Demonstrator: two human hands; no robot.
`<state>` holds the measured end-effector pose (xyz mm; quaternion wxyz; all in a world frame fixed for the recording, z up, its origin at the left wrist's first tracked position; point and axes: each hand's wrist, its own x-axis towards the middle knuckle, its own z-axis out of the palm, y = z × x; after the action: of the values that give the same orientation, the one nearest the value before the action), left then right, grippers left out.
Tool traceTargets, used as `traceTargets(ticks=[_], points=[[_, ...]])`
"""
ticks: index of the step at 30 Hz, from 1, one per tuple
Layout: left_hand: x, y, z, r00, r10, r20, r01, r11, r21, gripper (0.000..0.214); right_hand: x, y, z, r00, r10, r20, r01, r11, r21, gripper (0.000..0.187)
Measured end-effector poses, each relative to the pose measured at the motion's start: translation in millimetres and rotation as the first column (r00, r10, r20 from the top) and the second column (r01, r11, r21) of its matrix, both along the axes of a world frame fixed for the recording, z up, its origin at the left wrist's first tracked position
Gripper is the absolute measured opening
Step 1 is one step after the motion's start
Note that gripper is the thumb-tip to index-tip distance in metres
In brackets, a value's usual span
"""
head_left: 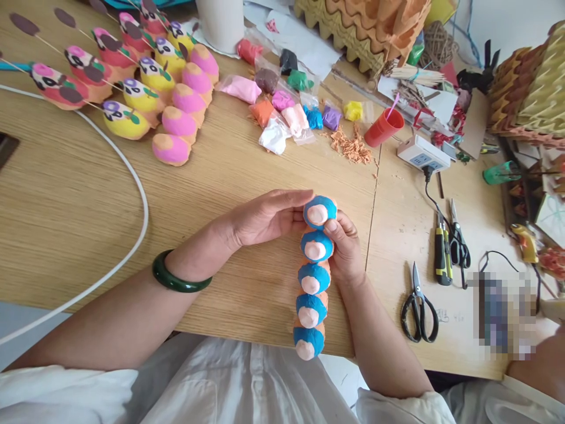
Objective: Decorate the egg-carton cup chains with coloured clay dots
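Observation:
A strip of orange egg-carton cups points away from me, its near end over the table edge. Each cup has blue clay on it and a pale pink round patch. My right hand grips the strip's far part from the right, thumb on top between two cups. At the far end, my left hand holds the strip from the left, one finger along the top of the end cup and the other fingertips partly hidden behind it. A dark green bangle circles my left wrist.
Pink-and-orange carton strip, decorated yellow and red strips stand back left. Bagged clay, orange scraps and a red cup lie beyond. Scissors, a power strip and another person's arm are right.

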<state>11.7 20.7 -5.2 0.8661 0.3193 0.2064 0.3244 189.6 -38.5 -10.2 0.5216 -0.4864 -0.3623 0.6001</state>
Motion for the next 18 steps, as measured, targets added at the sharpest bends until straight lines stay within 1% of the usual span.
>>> traceTargets(ticks=[3, 9, 13, 15, 18], points=[[-0.7, -0.3, -0.2, 1.000, -0.001, 0.027, 0.001, 1.000, -0.003, 0.044, 1.8, 0.5, -1.9, 1.000, 0.008, 0.000, -0.008, 1.000, -0.014, 0.041], [-1.6, -1.6, 2.0, 1.000, 0.000, -0.018, 0.001, 0.999, 0.044, 0.036, -1.0, 2.1, -1.6, 0.998, 0.027, -0.055, -0.028, 0.999, -0.023, 0.046], [0.3, -1.7, -0.8, 1.000, -0.002, 0.019, 0.002, 1.000, 0.002, 0.035, -3.0, -0.9, -2.6, 0.991, -0.008, -0.137, -0.003, 0.997, -0.082, 0.042], [1.3, -1.8, -2.0, 0.999, -0.001, 0.036, 0.002, 1.000, -0.020, 0.032, -3.1, -3.0, -3.7, 0.988, -0.034, -0.154, 0.016, 0.993, -0.116, 0.037], [2.8, -2.8, -1.6, 0.999, -0.008, 0.041, 0.010, 0.999, -0.046, 0.029, -3.7, -5.5, -3.9, 0.984, -0.065, -0.166, 0.036, 0.984, -0.172, 0.034]])
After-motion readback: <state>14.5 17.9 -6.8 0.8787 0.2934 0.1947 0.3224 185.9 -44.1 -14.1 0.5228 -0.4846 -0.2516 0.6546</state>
